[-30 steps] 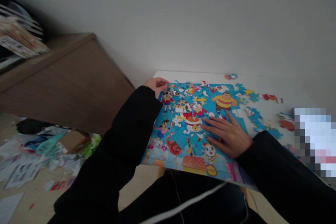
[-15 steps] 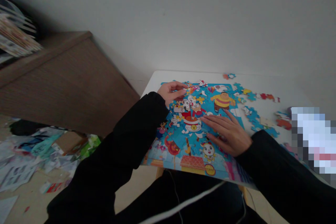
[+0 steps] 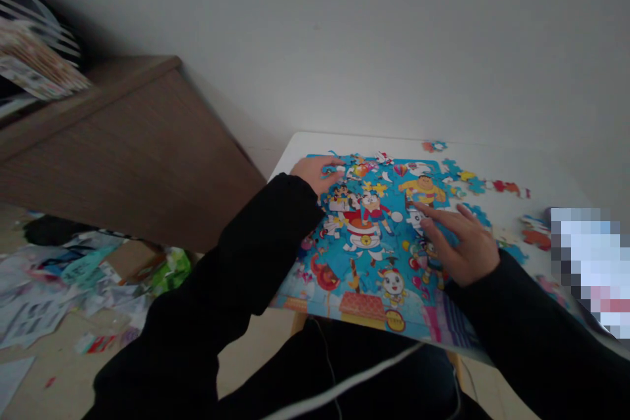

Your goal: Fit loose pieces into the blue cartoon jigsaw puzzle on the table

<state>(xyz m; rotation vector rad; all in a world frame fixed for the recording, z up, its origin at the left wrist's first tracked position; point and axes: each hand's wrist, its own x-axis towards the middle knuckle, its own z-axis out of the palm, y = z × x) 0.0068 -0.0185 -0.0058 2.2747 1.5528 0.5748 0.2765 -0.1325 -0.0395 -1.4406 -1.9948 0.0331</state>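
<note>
A colourful cartoon jigsaw puzzle [image 3: 384,243] lies on the white table, largely joined, with some loose pieces on top of its upper part. My left hand [image 3: 315,172] rests at the puzzle's upper left corner. Its thumb and forefinger are apart beside small pieces, and I see nothing gripped. Over the right half, my right hand [image 3: 465,243] has thumb and forefinger closed on a white and blue puzzle piece [image 3: 416,218]. That piece sits just below the figure in yellow [image 3: 424,189] and covers its lower part. The right palm hides some of the puzzle's right edge.
Loose puzzle pieces [image 3: 475,184] are scattered along the right side of the white table [image 3: 506,161]. A pixelated device [image 3: 585,262] lies at the far right. To the left stand a brown cabinet [image 3: 123,144] and floor clutter [image 3: 98,275]. A white cable [image 3: 344,380] crosses my lap.
My right hand has moved right, from the puzzle's middle to its right side, carrying a white and blue piece. A red-clad figure shows more fully there. The left hand's fingers have drawn back slightly.
</note>
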